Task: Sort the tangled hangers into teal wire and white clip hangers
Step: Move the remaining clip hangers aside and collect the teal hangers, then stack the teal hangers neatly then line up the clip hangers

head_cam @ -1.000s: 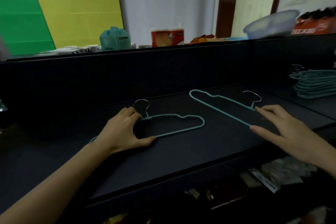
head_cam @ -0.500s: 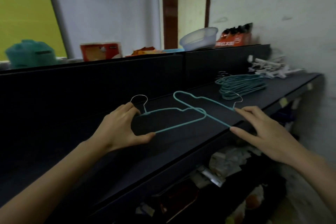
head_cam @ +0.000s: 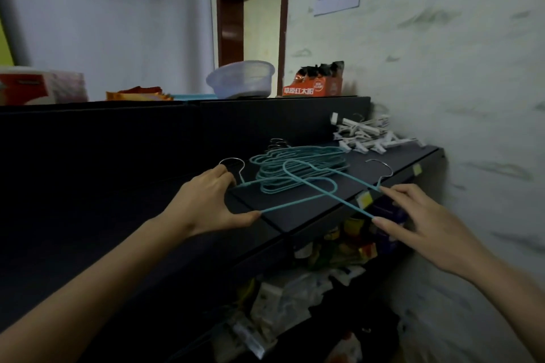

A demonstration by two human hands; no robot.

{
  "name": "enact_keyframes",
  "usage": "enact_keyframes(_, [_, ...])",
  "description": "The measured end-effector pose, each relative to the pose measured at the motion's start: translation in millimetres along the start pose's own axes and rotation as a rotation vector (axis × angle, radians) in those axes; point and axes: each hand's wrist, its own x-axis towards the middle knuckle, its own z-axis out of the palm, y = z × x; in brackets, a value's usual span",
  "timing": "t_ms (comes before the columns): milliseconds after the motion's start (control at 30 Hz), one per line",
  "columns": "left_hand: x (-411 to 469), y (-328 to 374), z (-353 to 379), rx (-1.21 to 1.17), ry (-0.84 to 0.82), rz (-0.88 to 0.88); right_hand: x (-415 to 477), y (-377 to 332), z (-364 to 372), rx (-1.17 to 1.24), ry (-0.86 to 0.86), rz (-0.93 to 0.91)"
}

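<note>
The left hand (head_cam: 206,203) spans the left-held hanger (head_cam: 295,201) between thumb and fingertips. The right hand (head_cam: 418,221) pinches the right-held hanger (head_cam: 345,204) by neck and bar. The wire looks light and springy. The hangers cross, perhaps snagged, above the teal pile (head_cam: 312,153); the white clip hangers (head_cam: 365,135) lie beyond.

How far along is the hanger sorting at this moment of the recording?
Done: teal wire hangers stacked on the black shelf, white clip hangers piled apart behind them. In hand: the left hand grips one loose teal hanger, the right hand a second teal hanger, the two crossing over the stack. Left: both probably go on the teal stack; no tangled pile shows in this view.
</note>
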Motion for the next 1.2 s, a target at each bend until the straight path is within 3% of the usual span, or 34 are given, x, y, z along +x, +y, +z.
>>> enact_keyframes(200, [64, 37, 30, -0.056, 0.037, -0.039, 35, 66, -1, 0.010, 0.010, 0.005])
enact_keyframes(633, [208, 41, 86, 0.121, -0.056, -0.064, 148, 148, 20, 0.043, 0.002, -0.020])
enact_keyframes(800, [248, 34, 101, 0.108, -0.108, -0.112, 206, 164, 30, 0.057, -0.021, -0.104])
enact_keyframes(1000, [252, 27, 121, -0.060, -0.299, -0.189, 254, 166, 50, 0.141, -0.041, -0.213])
enact_keyframes(1200, [234, 14, 100, -0.035, -0.392, -0.251, 302, 140, 66, 0.217, -0.126, -0.445])
